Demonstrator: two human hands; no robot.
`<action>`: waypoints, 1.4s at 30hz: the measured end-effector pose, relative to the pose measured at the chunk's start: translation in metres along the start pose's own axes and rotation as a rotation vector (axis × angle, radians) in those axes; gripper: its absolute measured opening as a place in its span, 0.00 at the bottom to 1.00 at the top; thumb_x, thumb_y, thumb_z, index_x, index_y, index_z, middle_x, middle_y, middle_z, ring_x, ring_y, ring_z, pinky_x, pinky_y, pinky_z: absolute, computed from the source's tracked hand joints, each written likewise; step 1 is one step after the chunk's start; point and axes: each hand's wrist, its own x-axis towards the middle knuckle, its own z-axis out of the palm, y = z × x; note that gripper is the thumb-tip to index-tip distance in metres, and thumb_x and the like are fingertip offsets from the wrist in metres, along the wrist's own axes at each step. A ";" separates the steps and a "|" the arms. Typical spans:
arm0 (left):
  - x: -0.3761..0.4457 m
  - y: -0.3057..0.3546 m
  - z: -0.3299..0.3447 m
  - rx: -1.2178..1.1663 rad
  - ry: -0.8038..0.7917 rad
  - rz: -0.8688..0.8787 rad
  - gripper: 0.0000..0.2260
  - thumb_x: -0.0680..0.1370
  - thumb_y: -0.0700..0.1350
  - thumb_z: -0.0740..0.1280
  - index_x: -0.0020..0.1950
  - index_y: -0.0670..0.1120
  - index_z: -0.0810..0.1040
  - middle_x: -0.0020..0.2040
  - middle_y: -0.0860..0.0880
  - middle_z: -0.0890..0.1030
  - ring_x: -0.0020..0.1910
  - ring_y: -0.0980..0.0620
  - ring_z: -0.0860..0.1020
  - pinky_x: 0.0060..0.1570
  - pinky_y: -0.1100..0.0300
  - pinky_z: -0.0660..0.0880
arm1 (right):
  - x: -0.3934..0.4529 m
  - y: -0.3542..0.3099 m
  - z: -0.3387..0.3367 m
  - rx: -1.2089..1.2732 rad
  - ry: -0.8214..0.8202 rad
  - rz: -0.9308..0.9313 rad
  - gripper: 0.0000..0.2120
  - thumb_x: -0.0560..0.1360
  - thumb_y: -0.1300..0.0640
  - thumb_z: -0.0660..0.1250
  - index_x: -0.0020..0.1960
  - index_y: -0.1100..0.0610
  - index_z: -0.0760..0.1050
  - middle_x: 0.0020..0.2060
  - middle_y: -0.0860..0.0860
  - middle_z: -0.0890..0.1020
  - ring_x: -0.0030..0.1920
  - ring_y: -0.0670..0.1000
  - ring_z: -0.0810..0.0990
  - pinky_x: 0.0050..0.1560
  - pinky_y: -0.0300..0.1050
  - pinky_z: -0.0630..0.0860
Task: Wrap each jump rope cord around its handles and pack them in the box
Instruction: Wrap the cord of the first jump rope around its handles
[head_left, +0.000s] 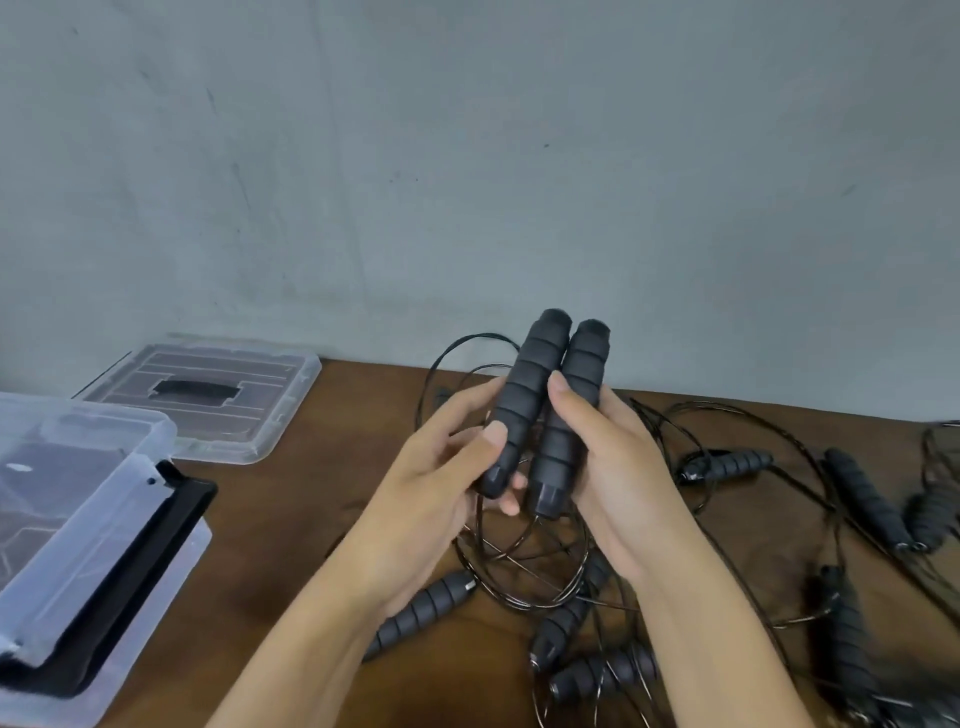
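Left hand (441, 467) and right hand (608, 457) each gripping one handle (524, 395); risk: trailing cord (519, 561) snagging other ropes (727, 465) on tabletop (291, 519).

No legible text, label, brand, number or sign is appearing anywhere in this view. The dark ribbed foam jump rope handles (540, 410), the clear plastic storage box (78, 519) and its clear plastic lid (208, 400) are showing unmarked surfaces.

Two black ribbed foam jump-rope handles (545, 410), frame centre: left hand (441, 467) and right hand (613, 457) are gripping them upright, side by side.
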 end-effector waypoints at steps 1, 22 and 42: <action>0.000 -0.003 0.001 0.002 0.005 0.007 0.19 0.80 0.47 0.67 0.72 0.51 0.79 0.50 0.42 0.81 0.45 0.48 0.77 0.44 0.55 0.78 | -0.001 0.000 -0.001 0.000 -0.005 0.003 0.17 0.79 0.46 0.68 0.64 0.53 0.79 0.55 0.56 0.86 0.58 0.59 0.84 0.65 0.69 0.75; 0.011 -0.006 0.000 -0.191 0.079 -0.259 0.29 0.72 0.60 0.77 0.65 0.42 0.77 0.60 0.40 0.85 0.57 0.39 0.85 0.55 0.42 0.82 | 0.013 -0.011 0.025 -0.066 0.050 -0.067 0.11 0.80 0.51 0.69 0.60 0.55 0.80 0.49 0.53 0.88 0.51 0.54 0.87 0.58 0.59 0.82; 0.021 0.023 0.029 -0.137 0.005 -0.370 0.16 0.74 0.50 0.73 0.55 0.41 0.86 0.50 0.36 0.86 0.47 0.44 0.86 0.48 0.56 0.85 | 0.024 -0.040 0.010 -0.309 -0.173 -0.034 0.14 0.80 0.49 0.70 0.60 0.56 0.80 0.50 0.55 0.88 0.52 0.54 0.87 0.57 0.55 0.83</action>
